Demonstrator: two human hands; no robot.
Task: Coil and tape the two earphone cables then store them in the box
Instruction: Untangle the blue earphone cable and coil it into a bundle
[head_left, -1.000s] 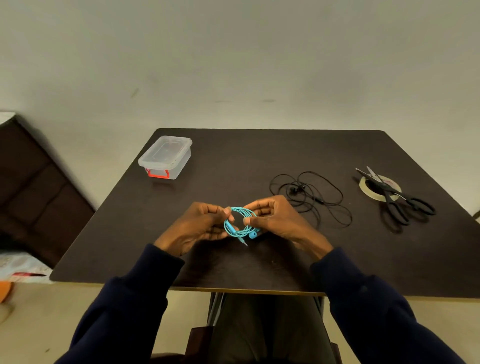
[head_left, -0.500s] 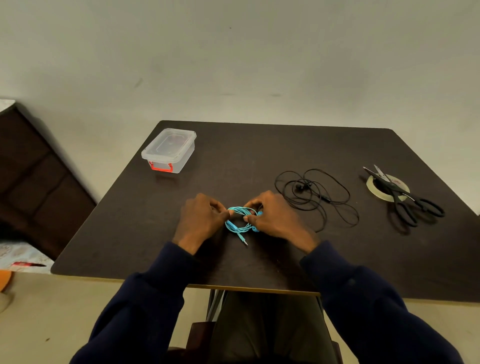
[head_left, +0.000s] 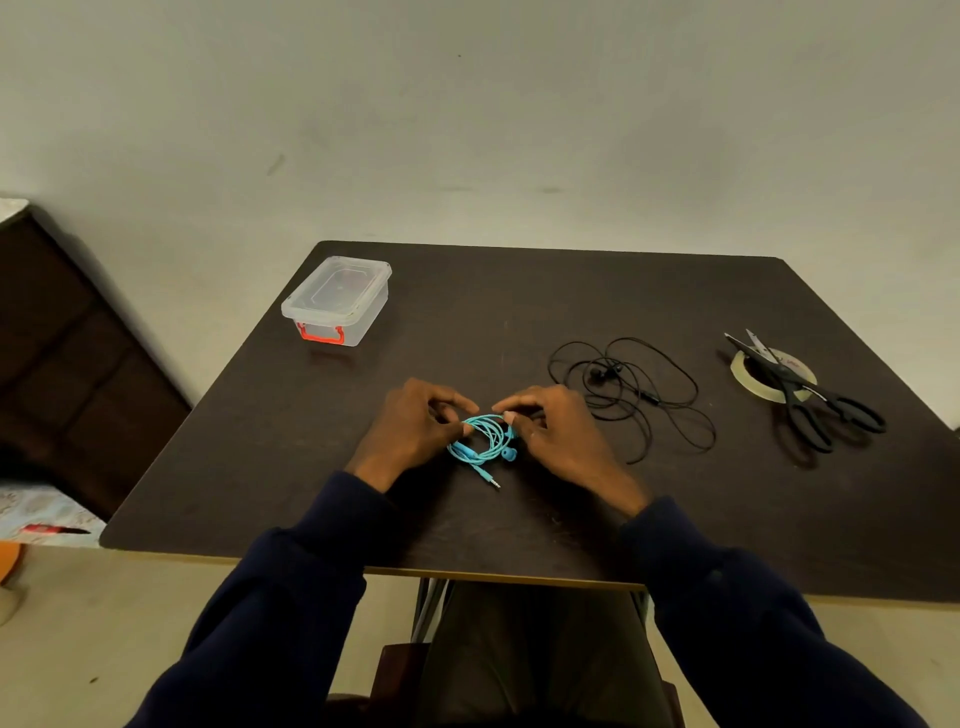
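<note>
A blue earphone cable (head_left: 485, 441) lies coiled in a small loop on the dark table (head_left: 519, 519), its plug end trailing toward me. My left hand (head_left: 410, 426) pinches the coil's left side. My right hand (head_left: 556, 431) pinches its right side with thumb and forefinger. A black earphone cable (head_left: 634, 389) lies loose and tangled just right of my right hand. The clear plastic box (head_left: 337, 301) with a red latch stands shut at the table's far left.
A tape roll (head_left: 748, 379) lies at the right with black scissors (head_left: 810, 400) resting across it. A dark wooden cabinet (head_left: 67, 364) stands on the floor to the left. My knees are under the table's near edge.
Both hands have lowered the blue coil onto the table. The plug end now lies further out toward me.
</note>
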